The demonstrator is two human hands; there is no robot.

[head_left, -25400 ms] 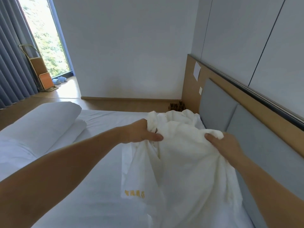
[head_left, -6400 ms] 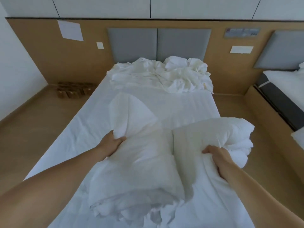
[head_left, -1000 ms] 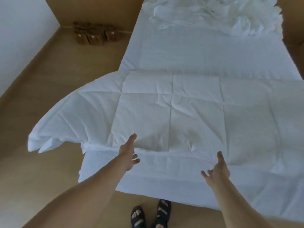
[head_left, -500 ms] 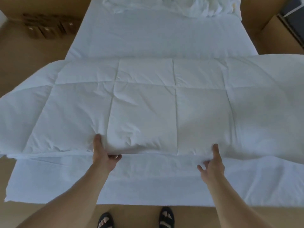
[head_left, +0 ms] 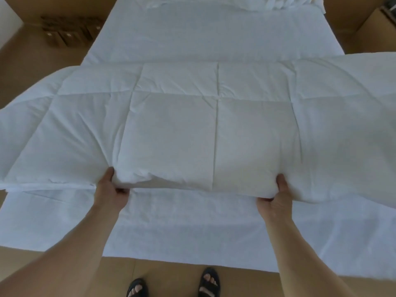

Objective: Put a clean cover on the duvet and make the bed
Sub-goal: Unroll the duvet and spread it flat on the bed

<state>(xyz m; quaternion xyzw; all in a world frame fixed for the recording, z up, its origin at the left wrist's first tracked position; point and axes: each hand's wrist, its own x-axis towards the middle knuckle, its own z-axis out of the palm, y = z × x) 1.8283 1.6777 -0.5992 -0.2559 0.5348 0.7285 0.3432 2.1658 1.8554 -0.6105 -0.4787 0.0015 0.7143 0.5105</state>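
A white quilted duvet (head_left: 214, 125) lies folded across the foot half of the bed, its ends overhanging both sides. My left hand (head_left: 111, 191) grips its near folded edge, thumb on top and fingers underneath. My right hand (head_left: 276, 198) grips the same edge further right, lifting it slightly off the layer below (head_left: 192, 221). A crumpled white cover (head_left: 235, 2) lies bunched at the head of the bed, mostly cut off by the top edge.
The bed's white sheet (head_left: 203, 37) is bare between duvet and cover. Small brown boxes (head_left: 68, 34) sit on the wooden floor at the far left. My sandalled feet (head_left: 173, 285) stand at the foot of the bed. A wooden bed base (head_left: 377, 24) stands far right.
The view has swung to centre on the bed. Both hands went from open fingers near the duvet edge to gripping it, and the edge has bunched and lifted a little.
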